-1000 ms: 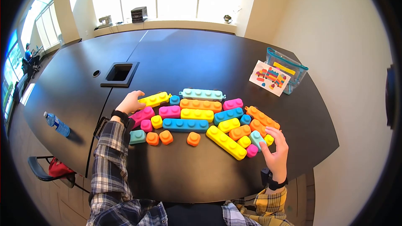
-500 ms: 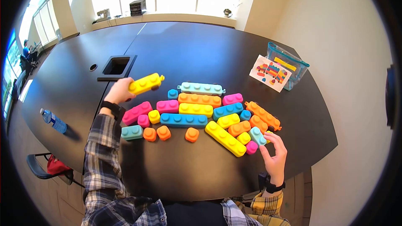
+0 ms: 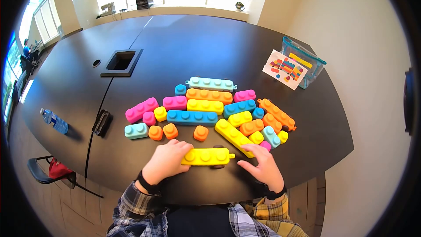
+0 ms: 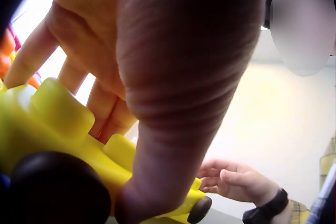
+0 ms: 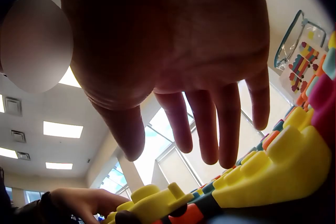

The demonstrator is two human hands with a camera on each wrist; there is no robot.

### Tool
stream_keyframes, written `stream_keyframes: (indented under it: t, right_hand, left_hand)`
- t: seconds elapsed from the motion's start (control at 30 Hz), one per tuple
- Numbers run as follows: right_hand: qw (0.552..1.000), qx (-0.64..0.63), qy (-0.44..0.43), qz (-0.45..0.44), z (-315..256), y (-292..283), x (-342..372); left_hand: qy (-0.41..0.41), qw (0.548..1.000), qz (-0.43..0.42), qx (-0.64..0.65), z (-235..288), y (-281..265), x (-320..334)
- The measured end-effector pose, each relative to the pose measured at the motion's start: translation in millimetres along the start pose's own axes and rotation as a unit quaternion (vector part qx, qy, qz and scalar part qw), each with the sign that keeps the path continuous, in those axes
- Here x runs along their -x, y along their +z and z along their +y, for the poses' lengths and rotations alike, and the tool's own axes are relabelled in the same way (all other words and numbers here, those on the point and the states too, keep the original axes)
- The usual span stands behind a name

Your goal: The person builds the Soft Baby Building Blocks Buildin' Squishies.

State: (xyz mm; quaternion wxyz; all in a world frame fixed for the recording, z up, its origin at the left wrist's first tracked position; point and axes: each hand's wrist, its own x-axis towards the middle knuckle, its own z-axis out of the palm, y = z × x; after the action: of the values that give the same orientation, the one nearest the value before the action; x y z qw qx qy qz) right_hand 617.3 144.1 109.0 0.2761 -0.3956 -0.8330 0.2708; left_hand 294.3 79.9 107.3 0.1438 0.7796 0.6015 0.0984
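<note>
In the head view my left hand (image 3: 168, 160) grips the left end of a yellow wheeled block (image 3: 206, 156), low over the near part of the table. The left wrist view shows the thumb and fingers around that yellow block (image 4: 63, 129) and its black wheels. My right hand (image 3: 264, 170) is just right of the block's hooked end, fingers extended and not touching it. Beside the right fingertips is a long yellow block (image 3: 233, 137). In the right wrist view the right hand (image 5: 184, 56) holds nothing, its fingers spread.
Beyond the hands lie several coloured blocks, among them a long blue one (image 3: 192, 117) and a light-blue wheeled one (image 3: 211, 84). A water bottle (image 3: 54, 121) and black case (image 3: 102, 123) are left; a picture card (image 3: 285, 69) and clear pouch (image 3: 312, 78) are at the back right.
My left hand lifted the yellow wheeled block from the back left and brought it to the near middle. My right hand left the small blocks at right and moved inward.
</note>
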Motion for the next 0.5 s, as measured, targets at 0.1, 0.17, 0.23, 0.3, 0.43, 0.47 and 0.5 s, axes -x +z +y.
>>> stream_keyframes:
  t: [0.1,0.17,0.23,0.3,0.43,0.47,0.5]
  right_hand:
    - [0.999,0.004,-0.019,-0.047,3,13,3]
    - [0.996,0.023,-0.045,-0.069,3,21,2]
    - [0.996,0.032,-0.051,-0.07,5,26,1]
    - [0.994,0.054,-0.07,-0.071,6,29,0]
    - [0.993,0.065,-0.034,-0.091,3,30,-4]
    - [0.993,0.064,-0.035,-0.095,4,30,-5]
    - [0.992,0.063,-0.036,-0.099,4,29,-7]
  left_hand:
    - [0.009,1.0,-0.018,-0.004,7,16,-2]
    - [0.008,0.999,-0.044,-0.015,9,20,-5]
    - [0.009,0.999,-0.043,-0.02,9,23,-6]
    - [0.006,0.999,-0.043,-0.022,8,26,-8]
    - [0.024,1.0,0.011,0.012,5,25,-9]
    - [0.016,0.999,0.012,0.029,4,24,-8]
    - [0.015,0.999,0.014,0.032,4,22,-4]
